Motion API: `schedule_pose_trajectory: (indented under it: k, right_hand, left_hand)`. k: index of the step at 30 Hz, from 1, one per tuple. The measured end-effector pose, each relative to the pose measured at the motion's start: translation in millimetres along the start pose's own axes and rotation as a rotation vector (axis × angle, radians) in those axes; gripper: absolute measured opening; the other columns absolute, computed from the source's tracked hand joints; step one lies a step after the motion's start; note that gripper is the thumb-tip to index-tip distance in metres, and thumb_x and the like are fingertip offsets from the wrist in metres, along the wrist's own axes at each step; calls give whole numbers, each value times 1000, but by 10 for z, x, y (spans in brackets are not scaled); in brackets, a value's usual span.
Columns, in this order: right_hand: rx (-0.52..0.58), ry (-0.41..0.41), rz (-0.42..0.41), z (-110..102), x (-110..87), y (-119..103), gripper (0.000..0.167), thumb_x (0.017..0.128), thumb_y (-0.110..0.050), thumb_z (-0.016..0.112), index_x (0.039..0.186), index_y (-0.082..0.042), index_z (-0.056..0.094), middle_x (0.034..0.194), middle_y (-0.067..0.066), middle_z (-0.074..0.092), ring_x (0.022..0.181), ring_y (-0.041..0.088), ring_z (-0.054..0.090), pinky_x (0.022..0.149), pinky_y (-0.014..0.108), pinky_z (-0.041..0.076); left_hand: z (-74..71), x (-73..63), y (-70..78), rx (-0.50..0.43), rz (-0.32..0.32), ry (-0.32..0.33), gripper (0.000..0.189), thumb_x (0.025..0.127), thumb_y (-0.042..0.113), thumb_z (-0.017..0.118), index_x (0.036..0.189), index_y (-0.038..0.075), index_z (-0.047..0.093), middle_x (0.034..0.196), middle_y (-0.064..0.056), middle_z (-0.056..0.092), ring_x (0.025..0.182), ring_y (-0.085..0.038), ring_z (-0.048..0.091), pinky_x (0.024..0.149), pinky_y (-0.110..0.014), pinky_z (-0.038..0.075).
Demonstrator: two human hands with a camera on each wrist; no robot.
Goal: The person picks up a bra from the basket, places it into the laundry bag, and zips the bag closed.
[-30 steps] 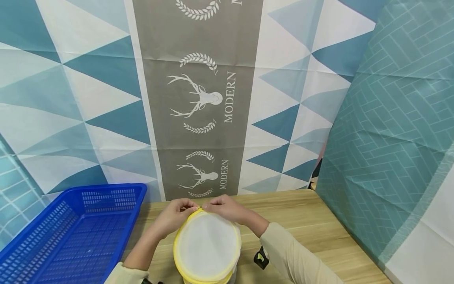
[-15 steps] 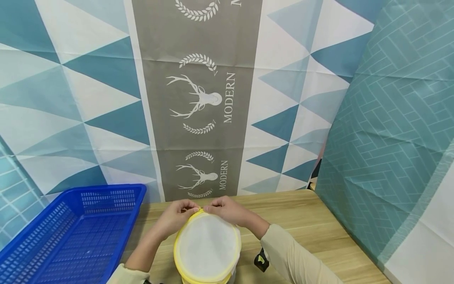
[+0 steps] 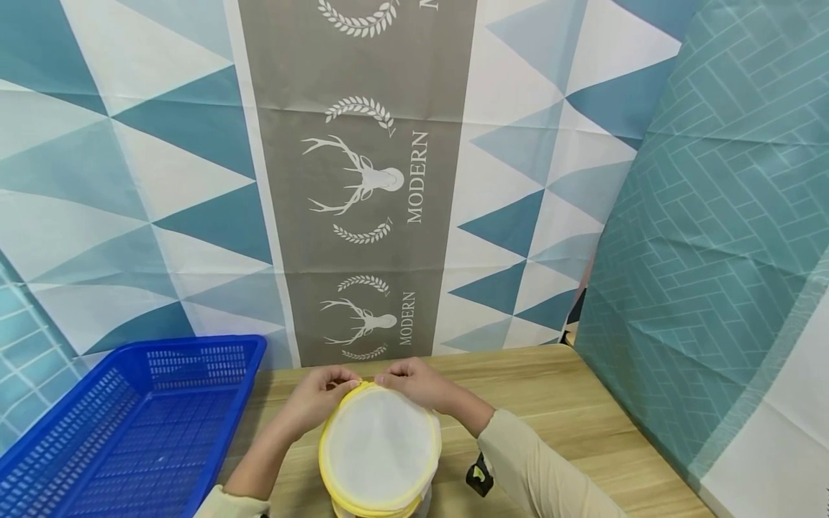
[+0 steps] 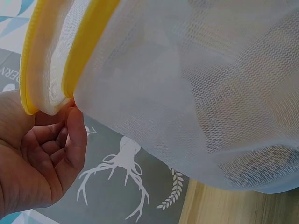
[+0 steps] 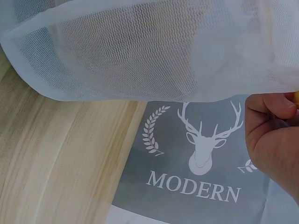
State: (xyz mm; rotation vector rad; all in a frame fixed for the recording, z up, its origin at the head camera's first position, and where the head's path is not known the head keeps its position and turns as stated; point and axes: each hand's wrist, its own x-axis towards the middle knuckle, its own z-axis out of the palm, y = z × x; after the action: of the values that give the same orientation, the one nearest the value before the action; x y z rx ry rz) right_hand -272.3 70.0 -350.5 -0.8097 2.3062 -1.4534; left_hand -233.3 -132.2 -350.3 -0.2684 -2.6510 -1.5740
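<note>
My left hand (image 3: 319, 400) pinched the yellow edging (image 3: 324, 464) at the far end of the white mesh bag (image 3: 382, 450); my right hand (image 3: 419, 385) pinched it just beside, fingers curled. Bag was between my forearms, over the wood table (image 3: 550, 403), round face up toward me; couldn't tell if its underside touched down. Blue basket (image 3: 245, 403) sat to my left. Deer-print backdrop (image 3: 363, 252) hung behind the table.
</note>
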Motion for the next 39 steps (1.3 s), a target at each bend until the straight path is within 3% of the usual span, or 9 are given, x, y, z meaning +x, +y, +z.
schedule_pose_trajectory:
  k: [5,12,18,29,35,39]
  right_hand:
    - [8,4,5,-11,11,8,29,97,-25,51,94,-2,68,74,2,62,54,7,57,51,22,50]
    - [-41,-9,0,3,30,-55,28,96,-28,52,98,-8,70,91,4,66,68,6,59,60,23,51]
    - [-83,-50,-14,23,53,-77,25,94,-29,56,91,-10,72,82,-1,66,60,7,58,53,22,48]
    - [-79,-21,-12,32,14,-65,23,94,-28,57,90,-12,73,80,-1,67,55,8,58,51,24,50]
    - [-69,-2,-13,33,-1,-38,23,93,-25,57,93,-9,73,79,4,68,53,8,58,50,23,50]
    - [-70,-4,-15,30,0,-25,23,93,-27,58,90,-9,73,76,0,66,52,7,58,50,23,49]
  left_hand:
    - [10,0,6,9,5,0,13,92,10,57,94,3,67,85,-5,65,74,-13,57,63,-27,48]
    - [23,0,12,6,-11,0,12,92,10,57,94,2,66,86,-5,65,74,-14,57,64,-27,48]
    - [24,-4,24,1,-20,-2,12,91,11,58,95,3,66,86,-5,65,74,-14,57,64,-27,48]
    - [13,-33,15,19,21,2,11,91,12,59,92,4,68,84,-4,66,72,-13,56,62,-26,47]
    - [15,-55,-2,16,-6,25,11,91,10,59,92,3,67,82,-4,65,71,-13,55,60,-25,46]
    - [19,-53,-9,4,-11,26,11,91,10,59,92,3,67,82,-5,65,71,-13,55,60,-25,46]
